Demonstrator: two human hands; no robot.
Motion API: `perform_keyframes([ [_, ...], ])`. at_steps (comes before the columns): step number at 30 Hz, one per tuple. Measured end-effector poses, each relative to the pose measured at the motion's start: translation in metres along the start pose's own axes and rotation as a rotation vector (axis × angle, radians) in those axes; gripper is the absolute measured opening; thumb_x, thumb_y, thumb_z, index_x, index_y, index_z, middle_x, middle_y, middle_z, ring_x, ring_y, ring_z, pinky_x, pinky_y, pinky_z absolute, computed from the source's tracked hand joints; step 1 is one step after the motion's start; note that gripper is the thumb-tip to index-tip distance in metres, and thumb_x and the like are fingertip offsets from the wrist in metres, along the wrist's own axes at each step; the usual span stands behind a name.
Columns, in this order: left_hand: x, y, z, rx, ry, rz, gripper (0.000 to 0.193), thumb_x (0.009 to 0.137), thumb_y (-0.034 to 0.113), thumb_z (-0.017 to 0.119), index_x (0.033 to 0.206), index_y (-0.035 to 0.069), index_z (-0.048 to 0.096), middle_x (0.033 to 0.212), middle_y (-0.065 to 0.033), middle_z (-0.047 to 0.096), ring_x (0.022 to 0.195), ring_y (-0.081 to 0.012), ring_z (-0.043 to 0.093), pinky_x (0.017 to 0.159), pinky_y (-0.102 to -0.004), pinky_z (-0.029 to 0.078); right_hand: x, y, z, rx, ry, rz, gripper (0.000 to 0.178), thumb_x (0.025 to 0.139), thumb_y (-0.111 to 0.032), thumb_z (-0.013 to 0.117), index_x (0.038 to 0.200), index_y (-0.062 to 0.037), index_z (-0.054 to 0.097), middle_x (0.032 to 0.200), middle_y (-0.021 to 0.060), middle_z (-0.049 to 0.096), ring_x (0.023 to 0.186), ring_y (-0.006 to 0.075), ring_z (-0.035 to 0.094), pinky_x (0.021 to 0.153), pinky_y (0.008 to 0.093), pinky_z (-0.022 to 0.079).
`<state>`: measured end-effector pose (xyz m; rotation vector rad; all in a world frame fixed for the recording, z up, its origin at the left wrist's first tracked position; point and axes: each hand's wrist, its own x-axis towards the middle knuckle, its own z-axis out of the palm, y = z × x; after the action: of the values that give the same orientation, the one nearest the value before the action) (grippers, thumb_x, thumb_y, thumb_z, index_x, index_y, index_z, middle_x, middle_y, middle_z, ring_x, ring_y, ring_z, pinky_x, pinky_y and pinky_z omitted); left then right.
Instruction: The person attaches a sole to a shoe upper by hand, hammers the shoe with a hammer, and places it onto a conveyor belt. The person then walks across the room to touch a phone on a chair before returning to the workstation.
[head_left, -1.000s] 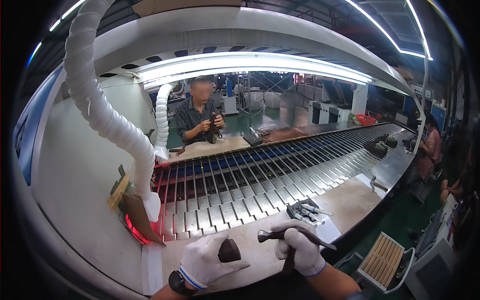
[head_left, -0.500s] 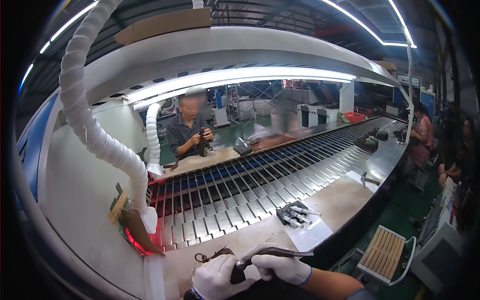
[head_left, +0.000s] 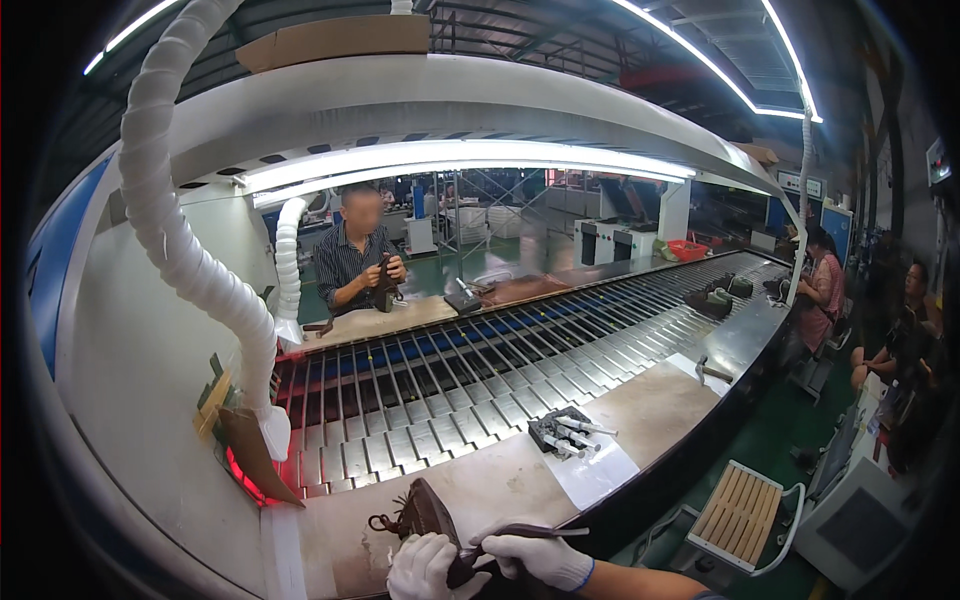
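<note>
In a white glove, my left hand (head_left: pixel 430 570) closes round dark brown leather at the lower edge. A brown lace-up shoe (head_left: pixel 427 510) shows just beyond it on the bench. Whether that leather belongs to this shoe or to another, I cannot tell. My right hand (head_left: pixel 540 560), also gloved, grips a hammer (head_left: pixel 520 531) close to its head. The round metal face is against or very near the leather, and the long thin end points right. My hand hides the handle.
The bench edge (head_left: pixel 340 530) borders a slatted metal conveyor (head_left: pixel 400 430). Several white tubes (head_left: pixel 572 437) lie in a dark tray on white paper (head_left: pixel 598 478). Another hammer (head_left: pixel 712 370) lies farther right. Across the conveyor, a person (head_left: pixel 355 255) holds a dark shoe. A slatted stool (head_left: pixel 737 515) stands right.
The view has shifted, and more of the brown shoe shows beyond my left hand. Both hands stay together, with the hammer still in my right. The person opposite still holds the dark shoe.
</note>
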<state>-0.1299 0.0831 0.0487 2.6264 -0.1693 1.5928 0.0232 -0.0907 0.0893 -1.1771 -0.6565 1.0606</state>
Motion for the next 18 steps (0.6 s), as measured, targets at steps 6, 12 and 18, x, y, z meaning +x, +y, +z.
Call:
perform_keyframes([
  [6, -0.029, 0.017, 0.0, 0.008, -0.201, -0.331, 0.087, 0.085, 0.044, 0.088, 0.15, -0.004, 0.055, 0.148, -0.0321, 0.06, 0.141, -0.0505, 0.056, 0.12, -0.0617, 0.042, -0.003, 0.049, -0.009, -0.352, 0.132, -0.14, 0.024, 0.104, -0.017, 0.072, 0.118, 0.0, 0.081, 0.112, 0.0077, 0.081, 0.105, 0.0147, 0.074, 0.095, 0.0305, 0.059],
  [12, -0.023, -0.022, 0.014, -0.141, -0.352, -0.492, 0.137, 0.062, 0.05, 0.099, 0.165, -0.01, 0.031, 0.168, -0.0406, 0.032, 0.159, -0.0581, 0.029, 0.128, -0.0669, 0.027, -0.009, 0.014, -0.006, -0.502, 0.187, -0.193, 0.015, 0.101, -0.009, 0.074, 0.112, -0.0003, 0.081, 0.104, 0.0065, 0.082, 0.1, 0.0131, 0.075, 0.092, 0.0309, 0.059],
  [18, -0.042, -0.03, 0.029, -0.191, -0.35, -0.544, 0.143, 0.059, 0.041, 0.104, 0.17, -0.004, 0.025, 0.171, -0.0407, 0.027, 0.16, -0.0593, 0.027, 0.129, -0.061, 0.032, -0.005, -0.012, 0.01, -0.237, 0.282, -0.294, 0.027, 0.101, 0.001, 0.066, 0.126, 0.0117, 0.068, 0.126, 0.0245, 0.076, 0.119, 0.0299, 0.075, 0.108, 0.0416, 0.06],
])
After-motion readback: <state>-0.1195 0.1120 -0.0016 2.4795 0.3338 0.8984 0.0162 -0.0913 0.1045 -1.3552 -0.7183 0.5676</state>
